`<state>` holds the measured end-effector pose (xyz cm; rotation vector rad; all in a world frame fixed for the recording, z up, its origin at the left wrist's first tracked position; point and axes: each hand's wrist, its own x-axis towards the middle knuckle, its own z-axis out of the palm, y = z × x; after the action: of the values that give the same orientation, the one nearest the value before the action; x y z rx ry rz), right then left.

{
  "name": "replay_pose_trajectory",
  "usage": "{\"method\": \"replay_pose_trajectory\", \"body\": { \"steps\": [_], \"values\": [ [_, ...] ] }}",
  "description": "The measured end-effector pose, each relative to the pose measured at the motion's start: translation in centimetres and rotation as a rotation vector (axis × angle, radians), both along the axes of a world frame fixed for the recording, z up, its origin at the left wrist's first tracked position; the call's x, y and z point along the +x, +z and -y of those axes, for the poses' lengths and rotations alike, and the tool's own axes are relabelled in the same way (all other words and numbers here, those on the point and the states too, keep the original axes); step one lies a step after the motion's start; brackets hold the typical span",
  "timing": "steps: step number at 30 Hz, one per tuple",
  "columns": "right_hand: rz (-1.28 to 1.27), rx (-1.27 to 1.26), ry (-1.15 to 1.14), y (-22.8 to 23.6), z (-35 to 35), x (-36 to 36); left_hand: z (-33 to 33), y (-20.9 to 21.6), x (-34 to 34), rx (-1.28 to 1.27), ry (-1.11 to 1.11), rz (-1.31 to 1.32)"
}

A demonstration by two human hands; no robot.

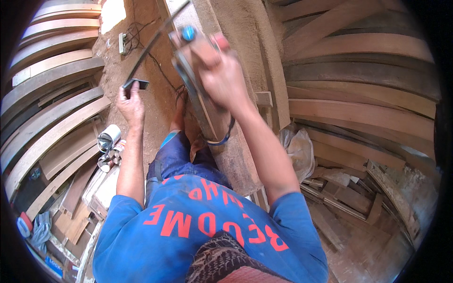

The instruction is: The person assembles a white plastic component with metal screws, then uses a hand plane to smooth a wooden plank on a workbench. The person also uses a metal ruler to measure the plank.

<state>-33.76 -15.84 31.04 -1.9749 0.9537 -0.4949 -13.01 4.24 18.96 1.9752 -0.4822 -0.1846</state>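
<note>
Raised on the left, my left hand (131, 107) pinches a short black crosspiece between thumb and fingers. A long thin dark strip (152, 43) runs up and to the right from there, its far end near the top edge. My right hand (224, 80) is closed on a blurred hand-held tool (200, 49) with a round blue knob and a reddish part. The tool is over the long dusty wooden piece (240, 141) in front of me. Motion blur hides the tool's exact kind and its underside.
Curved stacks of boards line the left (52, 52) and right (358, 75). A white cup-like container (111, 133) stands at the left. Dark cable (137, 35) lies tangled on the sawdust-covered floor. A pale plastic bag (299, 152) and wood offcuts (354, 195) lie on the right.
</note>
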Motion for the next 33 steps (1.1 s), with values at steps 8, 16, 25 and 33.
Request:
{"method": "replay_pose_trajectory", "body": {
  "steps": [8,16,25,33],
  "values": [
    [-0.007,0.080,-0.019,0.0,4.7,6.7,-4.4,-1.4,3.8,0.000,0.154,-0.061],
    [-0.060,0.331,-0.136,2.8,-13.1,-15.1,-5.2,-4.2,1.3,0.069,0.091,-0.146],
    [-0.146,0.431,-0.197,3.4,-15.0,-18.5,-5.2,-4.2,0.9,-0.004,0.075,-0.214],
    [-0.084,0.085,-0.079,0.6,-3.6,-4.5,-4.8,-3.3,2.1,-0.047,0.112,-0.165]
  ]
}}
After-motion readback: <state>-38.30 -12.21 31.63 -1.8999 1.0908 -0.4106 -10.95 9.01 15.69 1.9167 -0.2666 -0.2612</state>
